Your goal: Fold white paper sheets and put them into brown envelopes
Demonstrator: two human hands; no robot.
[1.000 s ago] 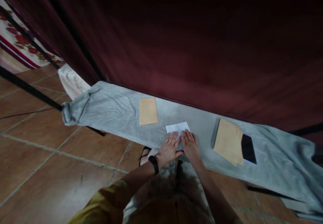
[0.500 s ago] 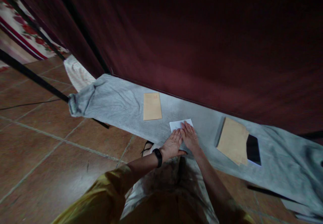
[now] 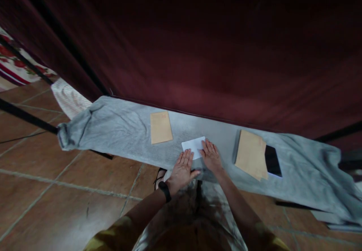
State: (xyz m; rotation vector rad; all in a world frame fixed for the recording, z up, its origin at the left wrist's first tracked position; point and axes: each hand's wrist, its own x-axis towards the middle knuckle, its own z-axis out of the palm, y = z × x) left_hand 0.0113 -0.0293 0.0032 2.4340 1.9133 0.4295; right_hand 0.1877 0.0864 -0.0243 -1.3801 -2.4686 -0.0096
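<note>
A white sheet of paper (image 3: 194,144), apparently folded, lies on the grey cloth right in front of me. My left hand (image 3: 183,168) rests flat with its fingertips on the paper's near left edge, thumb stretched to the right. On the paper's right edge lies my right hand (image 3: 211,155), fingers extended and flat. Neither hand grips anything. To the left of the paper is a tan envelope (image 3: 161,127). A stack of similar tan envelopes (image 3: 250,154) sits to the right, its edges slightly fanned.
A dark phone-like slab (image 3: 273,161) lies against the right side of the stack. The grey cloth (image 3: 124,124) covers a long narrow bench, bunched at both ends. Behind it hangs a dark red curtain (image 3: 192,66). Black metal bars (image 3: 28,116) stand at the left above the tiled floor (image 3: 85,171).
My hands have moved apart along the paper, the left one toward the left, uncovering more of it. The camera view has shifted a little.
</note>
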